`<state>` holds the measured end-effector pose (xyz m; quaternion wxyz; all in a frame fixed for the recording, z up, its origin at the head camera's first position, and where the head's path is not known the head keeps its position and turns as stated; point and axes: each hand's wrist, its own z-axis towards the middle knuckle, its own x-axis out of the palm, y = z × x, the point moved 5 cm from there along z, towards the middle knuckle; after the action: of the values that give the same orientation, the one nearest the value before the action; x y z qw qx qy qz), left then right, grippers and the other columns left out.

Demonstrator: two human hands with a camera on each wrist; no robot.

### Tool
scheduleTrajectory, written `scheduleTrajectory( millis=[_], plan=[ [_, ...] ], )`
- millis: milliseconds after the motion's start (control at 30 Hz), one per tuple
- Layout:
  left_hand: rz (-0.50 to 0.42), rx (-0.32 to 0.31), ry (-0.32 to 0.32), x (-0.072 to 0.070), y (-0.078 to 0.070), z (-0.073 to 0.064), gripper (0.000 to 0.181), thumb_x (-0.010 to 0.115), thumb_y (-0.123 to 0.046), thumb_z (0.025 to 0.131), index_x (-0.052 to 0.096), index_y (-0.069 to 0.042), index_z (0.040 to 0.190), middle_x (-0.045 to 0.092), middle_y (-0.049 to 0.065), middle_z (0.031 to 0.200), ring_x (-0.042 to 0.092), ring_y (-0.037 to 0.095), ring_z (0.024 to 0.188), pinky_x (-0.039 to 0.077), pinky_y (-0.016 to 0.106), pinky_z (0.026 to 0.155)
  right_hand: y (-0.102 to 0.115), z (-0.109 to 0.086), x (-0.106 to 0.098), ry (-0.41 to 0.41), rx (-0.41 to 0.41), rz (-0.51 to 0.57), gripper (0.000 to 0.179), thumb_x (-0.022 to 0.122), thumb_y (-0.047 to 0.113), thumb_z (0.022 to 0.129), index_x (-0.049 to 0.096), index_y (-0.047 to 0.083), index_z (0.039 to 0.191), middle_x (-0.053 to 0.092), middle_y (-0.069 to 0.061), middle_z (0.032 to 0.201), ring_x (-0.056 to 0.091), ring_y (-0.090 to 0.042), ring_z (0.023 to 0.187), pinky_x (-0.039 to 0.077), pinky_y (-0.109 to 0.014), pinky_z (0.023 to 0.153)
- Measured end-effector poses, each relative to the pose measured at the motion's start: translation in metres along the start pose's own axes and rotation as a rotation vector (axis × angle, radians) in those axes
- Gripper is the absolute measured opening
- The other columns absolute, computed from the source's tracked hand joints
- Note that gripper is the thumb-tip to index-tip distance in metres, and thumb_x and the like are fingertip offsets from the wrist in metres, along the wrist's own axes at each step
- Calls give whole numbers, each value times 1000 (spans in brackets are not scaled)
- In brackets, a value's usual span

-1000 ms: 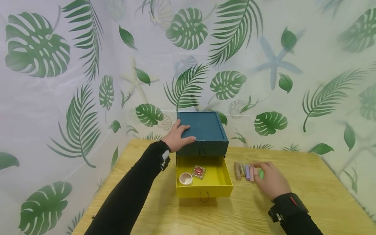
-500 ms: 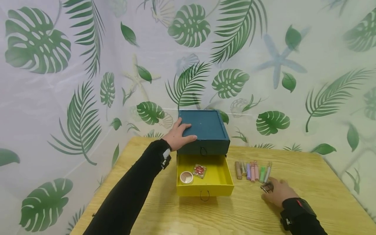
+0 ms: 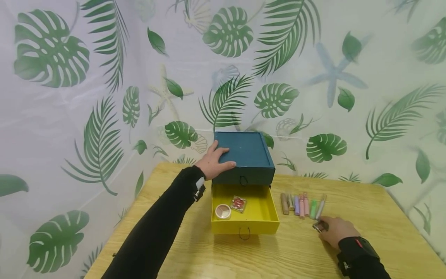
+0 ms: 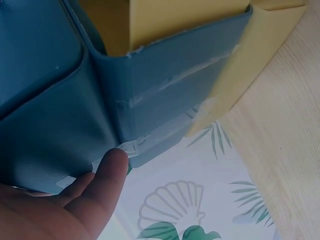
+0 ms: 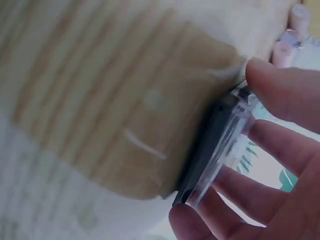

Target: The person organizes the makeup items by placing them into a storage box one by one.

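Left arm (image 3: 156, 223) extends forward, its grip (image 3: 213, 162) spread, while the right grip (image 3: 336, 231) curls in a pinch

Glossy plastic, grained wood, matt cloth
Shiny, clear-sided plastic compact (image 5: 220, 146); wood-grain tabletop (image 3: 303, 252); smooth, paperboard-looking drawer box (image 3: 244, 150); dull cloth sleeve (image 3: 150, 226).

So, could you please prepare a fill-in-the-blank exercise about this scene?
The left hand rests on the blue box, above a drawer coloured ____.
The red-centred palette is square; the other palette is ____.
The ____ hand holds a case.
A ____ tube lies between the pink tubes and the pale tube.
Missing words: yellow; round; right; green.
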<state>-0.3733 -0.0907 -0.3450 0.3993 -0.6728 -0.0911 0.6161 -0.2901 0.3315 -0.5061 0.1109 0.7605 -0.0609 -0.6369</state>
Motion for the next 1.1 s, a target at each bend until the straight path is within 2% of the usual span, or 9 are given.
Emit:
scheduleTrajectory(
  millis=[133, 200, 333, 433, 500, 667, 800, 1000, 1100],
  plan=[
    [-4, 6, 0, 0, -1, 0, 70, 59, -46, 103, 34, -13, 159, -5, 17, 169, 11, 38, 153, 32, 52, 122, 6, -4, -10, 10, -2, 112, 65, 74, 33, 92, 54, -9, 138, 65, -29, 115, 63, -47, 101, 57, -61, 80],
    [-2, 8, 0, 0, -1, 0, 70, 59, -45, 103, 34, -12, 159, -4, 17, 169, 11, 38, 153, 33, 53, 122, 13, -7, -18, -11, -6, 157, 65, 73, 33, 93, 53, -10, 138, 66, -26, 115, 63, -46, 104, 57, -59, 82],
    [0, 7, -5, -2, -1, 0, 70, 59, -45, 103, 34, -12, 159, -4, 17, 169, 12, 39, 153, 33, 53, 122, 34, -14, -40, -75, -51, 187, 65, 72, 36, 95, 53, -6, 141, 67, -21, 115, 65, -41, 102, 59, -52, 77],
    [-1, 4, -6, -2, -1, 0, 69, 59, -45, 103, 34, -13, 159, -5, 16, 169, 12, 38, 153, 33, 53, 122, 57, -21, -55, -110, -120, 196, 66, 71, 41, 96, 52, -1, 144, 66, -14, 112, 64, -31, 95, 56, -42, 71],
    [-3, 2, -5, -2, -1, 0, 69, 59, -44, 103, 34, -13, 159, -5, 16, 169, 12, 38, 153, 33, 53, 122, 73, -26, -64, -129, -180, 214, 64, 70, 37, 97, 51, 0, 145, 65, -9, 112, 61, -25, 92, 53, -37, 71],
    [-19, 0, -4, -1, 0, 0, 69, 60, -44, 103, 35, -13, 159, -5, 16, 169, 12, 39, 153, 33, 53, 122, 113, -37, -81, -172, -332, 249, 57, 71, 24, 97, 52, 1, 146, 64, -13, 125, 63, -25, 102, 58, -40, 82],
    [-24, -1, -3, 0, 0, 1, 70, 60, -45, 103, 34, -13, 159, -5, 15, 169, 12, 39, 153, 33, 53, 122, 139, -44, -90, -210, -417, 225, 51, 73, 21, 96, 58, 4, 142, 62, -15, 133, 63, -30, 112, 59, -45, 90],
    [-19, -7, 1, 0, 0, 1, 70, 59, -45, 103, 33, -13, 160, -6, 15, 169, 12, 39, 153, 33, 53, 122, 177, -49, -94, -240, -524, 139, 41, 73, 18, 96, 66, 12, 136, 61, -13, 134, 63, -29, 108, 59, -45, 88],
    [-16, -6, 1, 0, 0, 2, 70, 59, -45, 103, 33, -13, 160, -6, 15, 169, 12, 39, 153, 33, 53, 122, 193, -48, -91, -234, -578, 92, 38, 73, 18, 96, 68, 12, 133, 61, -15, 134, 62, -34, 114, 59, -48, 93]
  ],
)
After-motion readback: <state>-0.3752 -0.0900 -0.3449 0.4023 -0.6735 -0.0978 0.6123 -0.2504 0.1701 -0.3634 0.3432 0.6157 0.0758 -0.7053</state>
